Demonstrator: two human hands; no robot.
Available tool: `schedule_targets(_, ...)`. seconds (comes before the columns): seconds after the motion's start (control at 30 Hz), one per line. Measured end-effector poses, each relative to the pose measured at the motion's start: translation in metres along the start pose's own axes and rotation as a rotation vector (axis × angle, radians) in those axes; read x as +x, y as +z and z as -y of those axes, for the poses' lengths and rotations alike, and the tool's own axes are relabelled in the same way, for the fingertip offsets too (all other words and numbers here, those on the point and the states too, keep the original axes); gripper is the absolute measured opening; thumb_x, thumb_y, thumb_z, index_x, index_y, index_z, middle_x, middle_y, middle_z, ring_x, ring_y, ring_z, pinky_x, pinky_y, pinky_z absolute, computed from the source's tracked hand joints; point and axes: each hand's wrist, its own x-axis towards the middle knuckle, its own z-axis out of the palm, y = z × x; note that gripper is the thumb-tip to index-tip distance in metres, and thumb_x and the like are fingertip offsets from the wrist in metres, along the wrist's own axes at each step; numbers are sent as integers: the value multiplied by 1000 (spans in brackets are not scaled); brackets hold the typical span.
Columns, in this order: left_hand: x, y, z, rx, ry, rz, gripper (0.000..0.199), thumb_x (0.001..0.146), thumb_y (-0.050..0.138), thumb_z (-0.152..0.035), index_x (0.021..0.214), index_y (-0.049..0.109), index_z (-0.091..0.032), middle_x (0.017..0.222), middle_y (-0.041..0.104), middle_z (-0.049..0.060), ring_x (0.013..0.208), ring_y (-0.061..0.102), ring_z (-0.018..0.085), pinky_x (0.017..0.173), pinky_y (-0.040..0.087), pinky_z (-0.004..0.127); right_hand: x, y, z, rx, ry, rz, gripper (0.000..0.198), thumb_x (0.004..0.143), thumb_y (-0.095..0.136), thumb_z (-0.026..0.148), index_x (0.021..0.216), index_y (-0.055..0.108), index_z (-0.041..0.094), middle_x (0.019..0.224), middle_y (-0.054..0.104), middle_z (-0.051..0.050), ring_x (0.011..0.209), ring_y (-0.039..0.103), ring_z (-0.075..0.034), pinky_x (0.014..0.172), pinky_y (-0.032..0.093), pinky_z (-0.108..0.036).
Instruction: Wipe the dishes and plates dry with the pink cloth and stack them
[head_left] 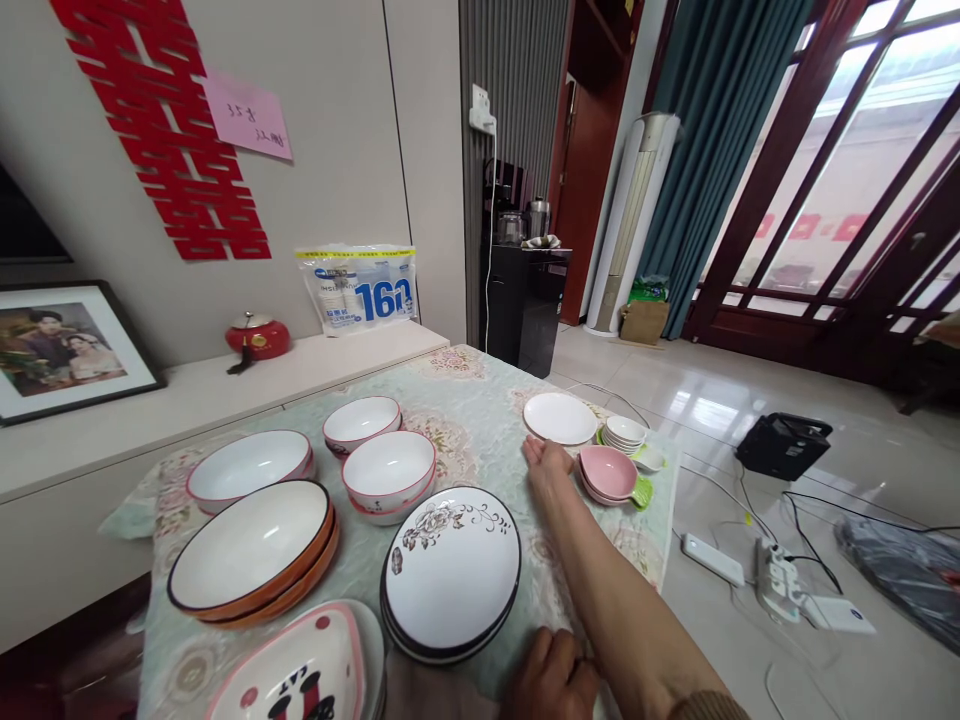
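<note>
White and glossy, the round plate [561,418] lay toward the far right of the worktop [487,430], just beside the pink bowls [609,472]. The right hand [550,460] was at its near edge, fingers close together; whether they gripped the rim, I could not tell. The left hand [551,675] was curled in near the flower-patterned plates [454,580], nothing visible in it. Handling the plate well, I judged, called for supporting it from beneath, keeping it level and clear of the neighbouring bowls. "160" stood in large blue figures on the plastic pack [367,298]; "CAT" marked a dish [289,655]; the pink note [247,115] began "35", its remaining handwriting unclear to me.
</note>
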Motion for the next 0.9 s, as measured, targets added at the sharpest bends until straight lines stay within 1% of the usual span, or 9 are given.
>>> schedule_targets(0.1,1,0,-3,-45,-29,1,29,62,57,6,72,58,-21,71,60,-2,65,56,15,54,39,27,-27,-6,1,-127,69,114,36,96,62,35,127,58,17,126,62,-10,106,64,-23,88,56,-44)
schedule_targets(0.2,1,-5,-11,-61,-109,10,28,57,57,4,69,58,-21,70,59,0,66,55,17,53,37,30,-56,-20,3,-283,78,275,32,97,61,36,122,61,16,118,65,-8,97,66,-20,82,58,-40)
schedule_targets(0.27,4,-12,-15,-79,-140,35,26,58,60,0,71,59,-22,70,60,-1,66,56,17,53,37,29,-74,-32,7,-394,37,390,26,95,63,36,108,64,14,98,68,-4,76,65,-14,68,56,-31)
schedule_targets(0.33,8,-22,-17,-102,-170,53,24,60,61,-3,75,62,-22,71,62,-1,67,56,16,55,40,28,-88,-43,13,-496,-36,496,28,83,73,38,93,67,13,79,68,-3,57,57,-11,55,47,-25)
schedule_targets(0.43,13,-40,-17,-274,-183,136,31,65,61,-6,92,68,-20,82,68,2,74,60,17,62,45,28,-103,-56,20,-676,-169,606,35,72,76,49,74,64,16,63,62,1,49,51,-11,50,39,-25)
schedule_targets(0.53,14,-55,-16,-359,-221,114,39,69,55,-3,102,70,-18,87,71,6,80,63,19,70,49,29,-112,-63,23,-893,-318,630,40,71,73,56,62,59,19,51,54,3,47,46,-12,50,32,-26)
schedule_targets(0.67,13,-63,-18,-406,-265,72,40,72,50,-3,104,72,-16,88,72,8,82,64,20,74,51,31,-114,-64,20,-1134,-463,609,41,68,75,55,57,55,21,50,51,4,51,42,-12,52,25,-26)
schedule_targets(0.8,14,-65,-19,-417,-276,17,38,73,49,-3,101,74,-13,85,73,10,77,65,20,72,52,31,-110,-63,16,-1287,-499,611,40,65,76,51,53,51,22,48,50,4,51,40,-13,51,23,-27)
schedule_targets(0.9,15,-67,-18,-414,-301,3,38,73,49,-2,100,74,-13,84,73,10,76,66,20,73,53,30,-104,-62,15,-1334,-479,667,41,63,76,49,49,48,22,47,46,5,52,39,-13,51,22,-27)
